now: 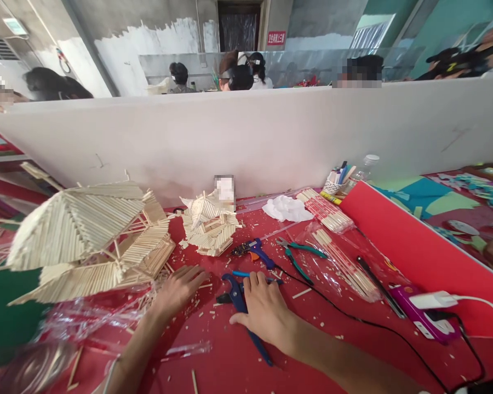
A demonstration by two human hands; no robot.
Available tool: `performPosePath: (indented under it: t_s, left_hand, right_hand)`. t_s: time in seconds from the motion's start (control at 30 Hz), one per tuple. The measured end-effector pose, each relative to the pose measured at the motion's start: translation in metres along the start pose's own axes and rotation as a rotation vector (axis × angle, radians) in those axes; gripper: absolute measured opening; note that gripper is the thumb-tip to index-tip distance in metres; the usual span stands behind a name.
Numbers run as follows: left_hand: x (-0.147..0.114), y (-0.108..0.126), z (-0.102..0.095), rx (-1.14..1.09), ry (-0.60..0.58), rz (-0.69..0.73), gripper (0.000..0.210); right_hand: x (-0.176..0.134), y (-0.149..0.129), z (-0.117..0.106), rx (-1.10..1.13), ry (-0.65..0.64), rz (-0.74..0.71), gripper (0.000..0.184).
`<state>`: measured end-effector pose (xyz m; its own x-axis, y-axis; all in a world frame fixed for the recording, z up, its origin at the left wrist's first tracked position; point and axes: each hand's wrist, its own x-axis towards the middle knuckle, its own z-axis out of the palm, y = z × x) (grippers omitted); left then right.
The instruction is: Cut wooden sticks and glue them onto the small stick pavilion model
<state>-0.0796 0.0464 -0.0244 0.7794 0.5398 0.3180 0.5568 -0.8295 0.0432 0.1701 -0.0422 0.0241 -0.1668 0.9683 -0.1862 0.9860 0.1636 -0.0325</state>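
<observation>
My left hand (183,287) lies palm down with fingers stretched out and holds nothing. It is beside the larger model of wooden sticks (119,268), which has a pointed, slatted roof. My right hand (265,306) rests over a blue-handled cutter (252,336), thumb spread from the fingers; its palm side is hidden. A thin blue rod (240,273) sticks out by its fingertips. Just beyond are a blue glue gun (263,255) and green-handled pliers (299,257). A smaller stick model (211,224) stands behind them.
Stick packs (326,210) and white tissue (285,209) lie at the back right, before a pen cup (334,180). A purple power strip (423,314) with cables is at right, beside a red board (419,246). A white partition (246,137) closes the back; people sit beyond.
</observation>
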Motion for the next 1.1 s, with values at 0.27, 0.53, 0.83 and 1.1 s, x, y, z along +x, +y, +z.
performPosePath:
  t_s: [0.27,0.53,0.83,1.1]
  left_hand:
    - [-0.004,0.003,-0.005,-0.019,-0.012,-0.043,0.029]
    - [-0.009,-0.001,0.0,-0.046,0.047,-0.006,0.037]
    - [-0.005,0.002,-0.001,-0.065,0.023,-0.019,0.025]
    - [-0.006,0.004,0.007,-0.061,0.077,-0.06,0.026]
  right_hand:
    - [0.053,0.062,-0.041,-0.026,-0.065,0.05,0.038]
    - [0.074,0.093,-0.029,-0.028,-0.168,-0.004,0.04]
    - [0.079,0.129,-0.048,0.152,-0.268,-0.169,0.029]
    - [0.067,0.159,-0.064,0.551,-0.315,-0.213,0.029]
